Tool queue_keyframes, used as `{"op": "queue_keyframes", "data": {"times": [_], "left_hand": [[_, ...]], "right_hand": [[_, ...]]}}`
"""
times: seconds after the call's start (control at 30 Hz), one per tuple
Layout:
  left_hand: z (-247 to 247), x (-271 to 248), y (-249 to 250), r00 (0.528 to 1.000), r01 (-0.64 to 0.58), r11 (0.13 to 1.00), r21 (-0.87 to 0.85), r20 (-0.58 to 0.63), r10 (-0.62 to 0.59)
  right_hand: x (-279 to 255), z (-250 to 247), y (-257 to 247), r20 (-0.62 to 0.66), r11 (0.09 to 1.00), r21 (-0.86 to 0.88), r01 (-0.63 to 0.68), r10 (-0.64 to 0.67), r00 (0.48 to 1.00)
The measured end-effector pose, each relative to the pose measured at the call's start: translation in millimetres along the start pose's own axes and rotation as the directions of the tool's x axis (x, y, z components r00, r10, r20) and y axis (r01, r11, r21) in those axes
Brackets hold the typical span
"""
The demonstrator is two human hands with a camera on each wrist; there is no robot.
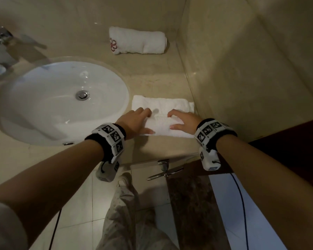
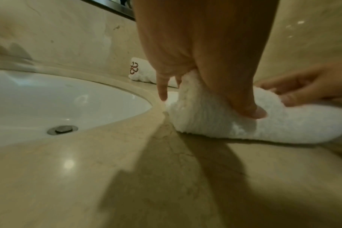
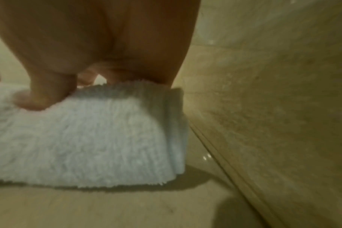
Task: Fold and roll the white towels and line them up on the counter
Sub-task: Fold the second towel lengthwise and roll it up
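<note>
A white towel [image 1: 163,114] is being rolled on the desk [image 1: 152,76], between the sink [image 1: 25,127] and the side wall [image 1: 242,69], near the front edge. Its long axis is running left to right across the person; the rolled part is lying at the near side, under both hands, while the flat, unrolled part is stretching away from the fingers toward the back wall. That is the relation the coming move is judged to turn on: the roll is to be pushed away from the body, over the flat part. The left hand [image 1: 134,121] is being kept on the left end of the roll, the right hand [image 1: 183,120] on the right end, both equally near. The left fingers [image 2: 244,98] are being curled narrowly over the roll, the thumb pressed into its near face, while one finger is pointing down at the desk just beside the towel's end. The right fingers [image 3: 39,92] are being curled over the top likewise, the thumb pressing into the pile. A finished roll [image 1: 136,40], marked with a red emblem, is lying well apart at the back of the desk, its long axis also left to right.
</note>
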State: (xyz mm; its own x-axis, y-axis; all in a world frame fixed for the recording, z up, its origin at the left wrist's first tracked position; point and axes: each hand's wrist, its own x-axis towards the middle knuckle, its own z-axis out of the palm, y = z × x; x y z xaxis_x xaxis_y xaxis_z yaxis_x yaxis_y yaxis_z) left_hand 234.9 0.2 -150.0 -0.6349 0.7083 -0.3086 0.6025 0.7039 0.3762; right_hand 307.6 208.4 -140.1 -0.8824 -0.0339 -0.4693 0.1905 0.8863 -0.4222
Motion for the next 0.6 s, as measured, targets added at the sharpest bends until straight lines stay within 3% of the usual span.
{"op": "queue_keyframes", "data": {"times": [0.1, 0.2, 0.3, 0.4, 0.5, 0.6], "left_hand": [[0.6, 3.7, 0.1, 0.999, -0.012, 0.959, 0.285, -0.039, 0.024], [-2.4, 13.3, 0.0, 0.995, -0.074, 0.919, 0.387, -0.028, 0.092], [-12.1, 23.5, -1.2, 0.998, -0.067, 0.959, 0.277, 0.017, 0.065], [-18.8, 33.1, -6.9, 0.999, 0.004, 0.992, 0.127, 0.051, -0.010], [-19.4, 44.1, -12.9, 0.993, 0.065, 0.998, -0.009, 0.096, -0.064], [-20.8, 51.4, -16.7, 0.985, 0.121, 0.988, -0.092, 0.131, -0.108]], "right_hand": [[12.5, -3.0, 0.9, -0.045, 0.993, 0.114, -0.010, 0.015, 0.999], [18.7, -3.4, 1.0, -0.062, 0.983, 0.173, -0.064, 0.076, 0.995], [20.5, -4.8, 0.5, -0.173, 0.997, 0.072, -0.041, 0.053, 0.984], [17.9, -1.2, -8.3, -0.369, 0.995, -0.102, 0.022, -0.058, 0.928], [11.3, 9.2, -13.2, -0.298, 0.963, -0.243, 0.115, -0.187, 0.936], [12.4, 12.8, -9.3, -0.242, 0.950, -0.303, 0.075, -0.153, 0.958]]}}
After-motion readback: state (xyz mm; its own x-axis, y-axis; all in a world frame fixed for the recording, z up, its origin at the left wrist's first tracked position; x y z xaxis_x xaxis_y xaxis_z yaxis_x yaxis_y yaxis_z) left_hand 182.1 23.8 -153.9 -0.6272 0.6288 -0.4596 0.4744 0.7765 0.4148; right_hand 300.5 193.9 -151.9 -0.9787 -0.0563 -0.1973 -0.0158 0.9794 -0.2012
